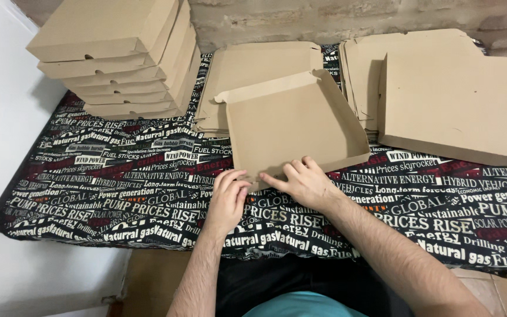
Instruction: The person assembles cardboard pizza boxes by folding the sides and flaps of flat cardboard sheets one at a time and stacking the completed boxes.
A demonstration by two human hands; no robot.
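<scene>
- Rough brick wall runs along the 12 o'clock edge, and a white wall closes the 9 o'clock side; between them stands a table covered by a black cloth printed with white and red lettering.
- At 11 o'clock a stack of folded cardboard boxes sits near the cloth's far-left corner, close to the white wall.
- At 12 o'clock lies a pile of flat cardboard blanks, and at 1 to 2 o'clock a second flat pile with a closed box lying across it, reaching the 3 o'clock edge.
- Open cloth spreads from 7 to 9 o'clock and again from 3 to 5 o'clock, well apart from the stacks; the near table edge runs along 6 o'clock, just above the person's lap.
- The half-folded box lies at centre, its side walls raised at 12 and 3 o'clock, its near edge overlapping the blanks behind it only at the far corner.
- The left hand rests with fingers curled against the box's near-left corner at about 7 o'clock of the box, pressing the front flap rather than closing round it.
- The right hand lies with fingers spread flat on the same front flap at the box's 6 o'clock edge, touching it, not clasping it.
- Both hands sit just beside each other, with the box directly beyond their fingertips.
</scene>
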